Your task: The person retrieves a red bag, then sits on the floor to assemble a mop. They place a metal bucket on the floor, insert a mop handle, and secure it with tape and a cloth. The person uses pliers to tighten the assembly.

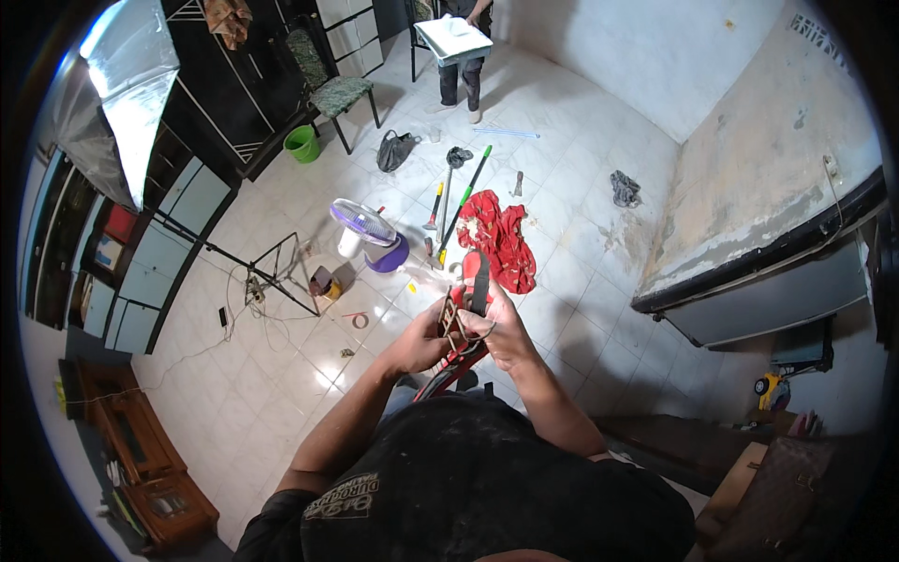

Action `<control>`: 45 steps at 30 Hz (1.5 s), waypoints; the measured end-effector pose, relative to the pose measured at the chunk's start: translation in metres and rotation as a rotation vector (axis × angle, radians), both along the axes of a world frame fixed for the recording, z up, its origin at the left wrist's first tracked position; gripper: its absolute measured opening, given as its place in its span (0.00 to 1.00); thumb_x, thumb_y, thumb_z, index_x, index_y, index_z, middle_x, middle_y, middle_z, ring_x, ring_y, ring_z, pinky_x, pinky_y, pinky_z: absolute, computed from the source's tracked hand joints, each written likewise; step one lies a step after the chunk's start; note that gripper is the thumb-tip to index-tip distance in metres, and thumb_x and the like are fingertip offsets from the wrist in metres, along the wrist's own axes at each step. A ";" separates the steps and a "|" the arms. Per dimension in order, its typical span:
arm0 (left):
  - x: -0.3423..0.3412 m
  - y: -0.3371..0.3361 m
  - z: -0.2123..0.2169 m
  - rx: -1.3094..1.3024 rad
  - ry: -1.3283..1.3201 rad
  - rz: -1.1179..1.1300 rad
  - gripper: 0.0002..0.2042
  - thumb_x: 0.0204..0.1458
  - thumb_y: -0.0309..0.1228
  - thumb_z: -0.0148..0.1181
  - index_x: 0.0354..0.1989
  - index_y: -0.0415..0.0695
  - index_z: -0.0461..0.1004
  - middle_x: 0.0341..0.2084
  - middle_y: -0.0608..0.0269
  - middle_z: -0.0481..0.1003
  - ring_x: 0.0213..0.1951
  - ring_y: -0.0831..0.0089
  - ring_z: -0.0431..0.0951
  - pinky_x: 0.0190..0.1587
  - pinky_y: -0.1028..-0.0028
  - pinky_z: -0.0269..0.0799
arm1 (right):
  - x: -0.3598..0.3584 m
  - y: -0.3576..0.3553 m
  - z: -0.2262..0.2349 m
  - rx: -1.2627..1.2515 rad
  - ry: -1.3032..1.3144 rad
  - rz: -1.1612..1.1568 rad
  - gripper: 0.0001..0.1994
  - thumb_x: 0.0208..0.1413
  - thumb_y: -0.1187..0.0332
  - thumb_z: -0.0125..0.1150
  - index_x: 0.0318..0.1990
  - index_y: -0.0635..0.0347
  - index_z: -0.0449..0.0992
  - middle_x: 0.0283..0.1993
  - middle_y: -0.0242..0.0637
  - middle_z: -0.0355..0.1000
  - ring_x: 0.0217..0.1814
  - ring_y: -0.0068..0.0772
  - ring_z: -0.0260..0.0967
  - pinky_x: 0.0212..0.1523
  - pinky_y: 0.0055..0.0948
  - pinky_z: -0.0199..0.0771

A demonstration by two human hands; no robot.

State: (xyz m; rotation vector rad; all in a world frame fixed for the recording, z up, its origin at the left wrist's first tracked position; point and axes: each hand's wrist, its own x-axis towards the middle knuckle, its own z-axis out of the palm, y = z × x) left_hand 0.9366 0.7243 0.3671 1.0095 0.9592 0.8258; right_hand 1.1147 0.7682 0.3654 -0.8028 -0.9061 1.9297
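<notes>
In front of my body I hold a long red-and-black object [479, 272], tilted, with its far end pointing away from me. I cannot make out its kind. Brown cord [451, 318] loops around its middle, between my hands. My left hand [423, 342] is closed at the cord on the left side. My right hand [508, 337] wraps around the object from the right, thumb across it. The lower part runs down towards my lap. Just past its far end lies a crumpled red cloth [501, 245] on the tiled floor.
A purple-and-white fan [365, 223], long-handled tools [468, 192] and a small tin [325, 284] are on the floor ahead. A light stand [248, 260] with loose cables is at left. Another person [461, 84] carries a white tray-like board [453, 37]. A panel [749, 281] juts out at right.
</notes>
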 end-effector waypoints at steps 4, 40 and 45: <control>-0.014 -0.012 -0.004 -0.069 -0.015 0.026 0.29 0.66 0.21 0.59 0.75 0.42 0.61 0.53 0.62 0.78 0.53 0.76 0.78 0.54 0.75 0.75 | 0.003 0.002 -0.019 0.036 -0.017 0.049 0.24 0.63 0.79 0.64 0.65 0.64 0.64 0.45 0.34 0.76 0.45 0.25 0.78 0.47 0.28 0.81; -0.291 -0.137 0.011 0.360 -0.272 0.462 0.18 0.72 0.39 0.53 0.55 0.33 0.75 0.47 0.46 0.81 0.54 0.57 0.81 0.60 0.60 0.75 | -0.221 0.008 -0.098 -0.155 -0.043 -0.190 0.19 0.60 0.81 0.63 0.57 0.60 0.70 0.41 0.34 0.76 0.36 0.27 0.77 0.42 0.31 0.79; -0.346 -0.149 0.005 0.288 0.025 0.527 0.24 0.73 0.46 0.50 0.59 0.34 0.74 0.48 0.48 0.80 0.50 0.58 0.82 0.52 0.60 0.78 | -0.233 0.025 -0.083 0.036 -0.042 -0.282 0.21 0.59 0.80 0.67 0.59 0.59 0.70 0.46 0.32 0.76 0.39 0.25 0.76 0.44 0.29 0.78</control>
